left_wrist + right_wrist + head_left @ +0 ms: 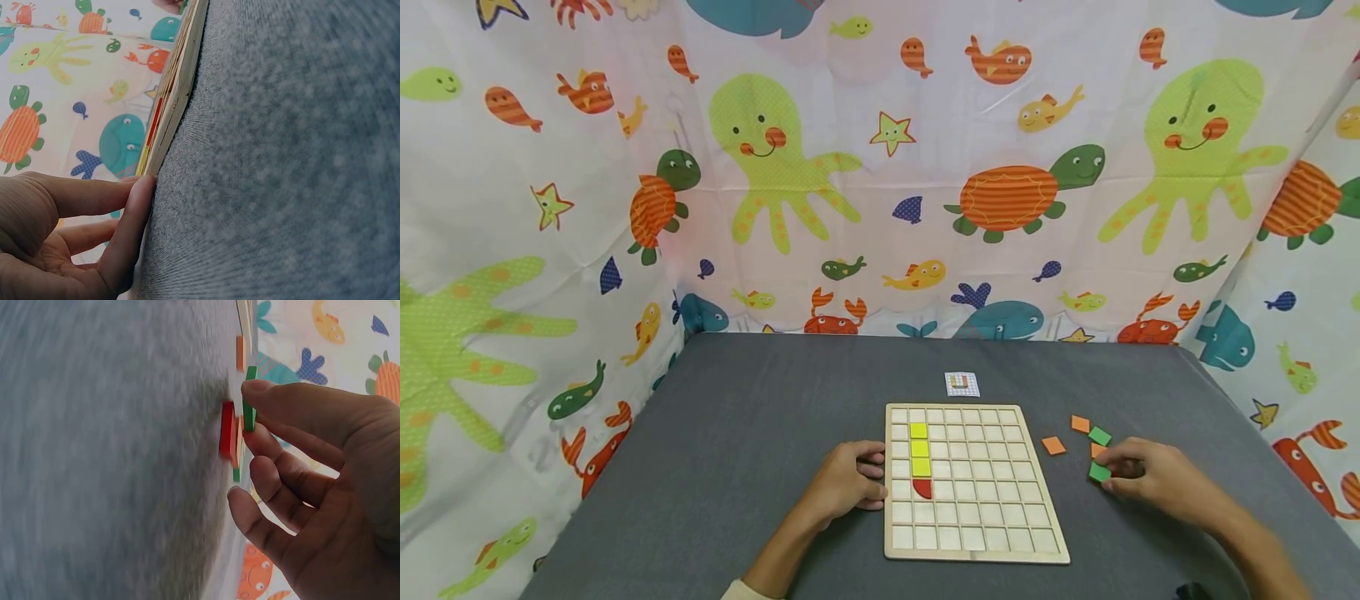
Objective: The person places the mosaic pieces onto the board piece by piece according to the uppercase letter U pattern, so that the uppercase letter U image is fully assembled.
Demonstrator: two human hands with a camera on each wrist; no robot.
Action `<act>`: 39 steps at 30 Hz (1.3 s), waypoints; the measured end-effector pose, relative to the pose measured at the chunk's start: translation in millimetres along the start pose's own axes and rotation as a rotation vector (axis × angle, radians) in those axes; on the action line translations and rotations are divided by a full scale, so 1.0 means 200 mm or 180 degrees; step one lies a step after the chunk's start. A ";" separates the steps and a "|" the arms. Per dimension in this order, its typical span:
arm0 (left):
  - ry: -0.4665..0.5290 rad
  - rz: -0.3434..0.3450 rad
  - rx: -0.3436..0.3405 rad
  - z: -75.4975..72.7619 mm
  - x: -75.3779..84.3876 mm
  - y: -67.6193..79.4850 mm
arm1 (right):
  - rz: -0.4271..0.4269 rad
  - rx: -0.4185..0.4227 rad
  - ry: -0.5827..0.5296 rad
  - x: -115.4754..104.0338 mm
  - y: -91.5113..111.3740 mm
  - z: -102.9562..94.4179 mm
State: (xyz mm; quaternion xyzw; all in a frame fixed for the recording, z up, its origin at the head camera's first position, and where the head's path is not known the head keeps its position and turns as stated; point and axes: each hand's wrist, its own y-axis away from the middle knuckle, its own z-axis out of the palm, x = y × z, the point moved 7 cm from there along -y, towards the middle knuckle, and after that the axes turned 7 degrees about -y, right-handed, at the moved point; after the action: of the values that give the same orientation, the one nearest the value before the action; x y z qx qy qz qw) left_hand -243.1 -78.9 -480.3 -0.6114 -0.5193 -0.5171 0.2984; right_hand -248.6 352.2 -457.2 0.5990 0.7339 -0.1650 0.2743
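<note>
A wooden grid board (992, 533) lies on the grey table, with several yellow square tiles (920, 448) in a column and a red quarter-round tile (922, 488) below them. My left hand (848, 479) touches the board's left edge, thumb and forefinger spaced along it; the left wrist view shows those fingertips against the side of the board (181, 90). Right of the board, my right hand (1157, 475) pinches a green square tile (250, 400) between thumb and fingers, tilted on edge. A red tile (227, 430) lies close by, hidden in the head view.
Orange tiles (1053, 446) and another green tile (1100, 436) lie between the board and my right hand. A small pattern card (962, 384) sits behind the board. A sea-animal printed curtain (865, 208) surrounds the table's back and sides.
</note>
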 end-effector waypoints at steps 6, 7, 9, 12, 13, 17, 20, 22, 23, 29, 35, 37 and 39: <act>-0.0027 0.0016 0.0030 0.00 0.00 0.00 | -0.0057 -0.0034 -0.0135 -0.07 -0.03 0.06; -0.0028 0.0020 0.0038 0.00 0.00 0.00 | -0.0057 -0.0042 -0.0149 -0.09 -0.04 0.07; -0.0030 0.0017 0.0049 -0.01 0.00 0.00 | -0.0101 -0.0052 -0.0169 -0.12 -0.06 0.09; -0.0020 0.0005 0.0051 -0.01 0.00 0.01 | -0.0156 -0.0060 -0.0246 -0.16 -0.08 0.11; -0.0016 0.0000 0.0052 -0.01 0.00 0.01 | -0.0162 -0.0072 -0.0271 -0.18 -0.09 0.12; -0.0007 -0.0008 0.0055 -0.01 0.00 0.01 | -0.0218 -0.0132 -0.0343 -0.23 -0.12 0.15; 0.0007 -0.0008 0.0039 -0.01 0.00 0.01 | -0.0302 -0.0155 -0.0356 -0.26 -0.14 0.17; 0.0033 0.0008 0.0020 0.00 0.00 0.01 | -0.0348 -0.0165 -0.0370 -0.29 -0.14 0.17; 0.0038 0.0010 0.0014 0.00 0.00 0.01 | -0.0377 -0.0177 -0.0397 -0.30 -0.15 0.18; 0.0030 0.0020 0.0010 0.00 0.00 0.01 | -0.0645 -0.0274 -0.0703 -0.40 -0.18 0.23; 0.0013 0.0047 0.0004 0.00 0.00 0.00 | -0.0829 -0.0313 -0.0758 -0.50 -0.20 0.27; 0.0006 0.0049 0.0002 0.00 0.00 0.00 | -0.0909 -0.0308 -0.0685 -0.52 -0.21 0.28; 0.0005 0.0042 0.0002 0.00 0.00 0.01 | -0.0979 -0.0317 -0.0598 -0.55 -0.22 0.30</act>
State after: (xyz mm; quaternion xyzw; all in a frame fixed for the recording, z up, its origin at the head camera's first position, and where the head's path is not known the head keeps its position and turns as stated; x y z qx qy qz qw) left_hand -242.0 -78.8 -480.3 -0.6144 -0.5152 -0.5154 0.3024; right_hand -264.2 220.9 -442.5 0.4474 0.7953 -0.2236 0.3426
